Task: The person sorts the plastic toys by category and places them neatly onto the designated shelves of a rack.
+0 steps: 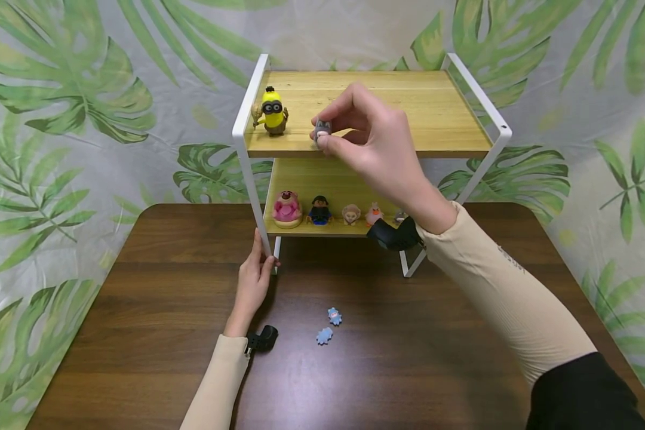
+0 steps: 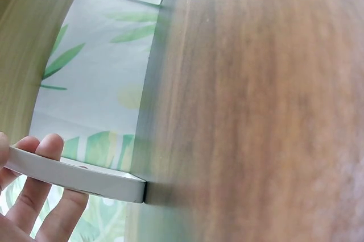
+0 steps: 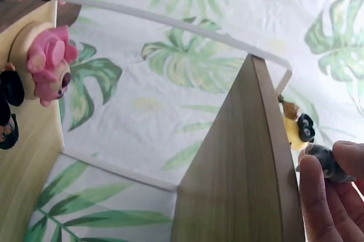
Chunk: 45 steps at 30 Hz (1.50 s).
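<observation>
1. The right hand [image 1: 373, 134] pinches a small grey figure [image 1: 323, 128] between thumb and fingers, a little above the middle of my head view.
2. That grey figure sits at the front edge of the upper board [image 1: 435, 113]; whether it touches the wood, I cannot tell. My right wrist view puts it at lower right, just beside the board's edge.
3. The left hand [image 1: 255, 278], left of centre and lower down, grips the white frame [image 1: 251, 185] near the foot of its leg, with fingers on both sides of the bar (my left wrist view makes that plain).
4. Left of the grey figure, a yellow figure [image 1: 273, 110] with dark goggles stands upright on the upper board.
5. Below, mid-frame, the lower board [image 1: 328, 179] carries a row, left to right: a pink bear [image 1: 287, 210], a dark-haired figure [image 1: 319, 212], a beige figure [image 1: 351, 215], a pale pink figure [image 1: 374, 213] and one more, partly hidden by the black wrist camera [image 1: 395, 234].
6. Lower centre, I see two blue pieces [image 1: 334, 316] close together on the brown table [image 1: 435, 334].
7. Leaf-print cloth [image 1: 204, 119] fills the background.
</observation>
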Tool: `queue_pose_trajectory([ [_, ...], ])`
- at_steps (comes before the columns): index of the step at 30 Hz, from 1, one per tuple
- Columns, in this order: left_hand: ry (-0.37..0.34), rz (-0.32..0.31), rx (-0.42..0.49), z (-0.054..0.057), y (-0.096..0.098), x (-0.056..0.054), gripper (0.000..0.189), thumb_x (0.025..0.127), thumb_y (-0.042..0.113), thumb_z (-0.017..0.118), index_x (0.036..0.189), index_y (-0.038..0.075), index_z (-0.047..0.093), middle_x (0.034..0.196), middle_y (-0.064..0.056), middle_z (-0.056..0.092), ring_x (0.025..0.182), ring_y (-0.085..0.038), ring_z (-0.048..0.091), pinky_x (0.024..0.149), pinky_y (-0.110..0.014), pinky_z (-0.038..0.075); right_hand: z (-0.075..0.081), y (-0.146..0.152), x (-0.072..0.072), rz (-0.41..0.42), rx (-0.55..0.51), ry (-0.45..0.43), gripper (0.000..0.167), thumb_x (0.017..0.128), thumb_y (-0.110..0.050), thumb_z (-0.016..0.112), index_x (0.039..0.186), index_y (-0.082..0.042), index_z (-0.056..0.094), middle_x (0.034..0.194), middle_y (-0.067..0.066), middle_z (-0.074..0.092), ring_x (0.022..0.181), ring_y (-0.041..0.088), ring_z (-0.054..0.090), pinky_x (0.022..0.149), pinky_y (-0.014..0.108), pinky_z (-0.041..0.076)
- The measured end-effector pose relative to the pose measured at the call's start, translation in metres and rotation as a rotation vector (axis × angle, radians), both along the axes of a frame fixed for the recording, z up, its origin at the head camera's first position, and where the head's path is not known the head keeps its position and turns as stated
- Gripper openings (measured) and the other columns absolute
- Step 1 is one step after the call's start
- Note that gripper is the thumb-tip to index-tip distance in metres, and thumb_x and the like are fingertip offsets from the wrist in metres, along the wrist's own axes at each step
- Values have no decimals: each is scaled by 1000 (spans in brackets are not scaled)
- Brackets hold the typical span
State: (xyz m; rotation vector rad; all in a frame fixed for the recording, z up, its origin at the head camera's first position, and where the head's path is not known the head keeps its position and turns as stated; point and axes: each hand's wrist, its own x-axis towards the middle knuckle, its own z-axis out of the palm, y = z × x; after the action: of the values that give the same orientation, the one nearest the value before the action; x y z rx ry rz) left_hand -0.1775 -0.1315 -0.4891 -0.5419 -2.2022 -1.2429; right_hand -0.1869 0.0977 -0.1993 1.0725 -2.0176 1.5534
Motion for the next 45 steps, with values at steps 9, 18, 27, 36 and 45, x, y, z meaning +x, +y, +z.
queue_pose_trajectory([
  [9, -4, -3, 2, 0, 0, 0, 94, 93, -7, 54, 150, 48, 4, 80, -18, 57, 71, -30, 63, 62, -46, 52, 3, -5, -12, -52, 47, -30, 13, 84, 10, 66, 94, 9, 57, 94, 13, 66, 82, 17, 66, 75, 30, 54],
  [18, -2, -9, 5, 0, -1, 0, 94, 93, -7, 54, 150, 49, 4, 81, -18, 57, 71, -30, 63, 62, -46, 53, 9, -10, -18, -113, 147, -75, 17, 86, 4, 67, 100, 4, 58, 100, 11, 65, 88, 16, 66, 78, 27, 52],
  [27, -9, -10, 7, 0, -1, -1, 94, 94, -6, 54, 150, 50, 3, 81, -19, 57, 71, -31, 63, 62, -46, 52, 11, -12, -23, -175, 212, -49, 16, 87, 1, 66, 100, 2, 58, 99, 7, 66, 89, 11, 63, 77, 25, 51],
  [36, -7, -12, 9, 0, -1, -1, 94, 93, -6, 54, 150, 50, 3, 81, -19, 57, 71, -31, 63, 62, -47, 53, 11, -14, -25, -195, 251, -36, 16, 88, 1, 66, 101, 2, 58, 98, 5, 66, 88, 10, 64, 78, 25, 51],
  [45, -7, -11, 5, 1, -1, 0, 94, 93, -7, 54, 150, 49, 4, 81, -18, 57, 71, -30, 63, 62, -46, 52, 11, -13, -25, -183, 261, -38, 16, 87, 2, 66, 101, 2, 58, 98, 5, 66, 89, 10, 63, 78, 25, 52],
])
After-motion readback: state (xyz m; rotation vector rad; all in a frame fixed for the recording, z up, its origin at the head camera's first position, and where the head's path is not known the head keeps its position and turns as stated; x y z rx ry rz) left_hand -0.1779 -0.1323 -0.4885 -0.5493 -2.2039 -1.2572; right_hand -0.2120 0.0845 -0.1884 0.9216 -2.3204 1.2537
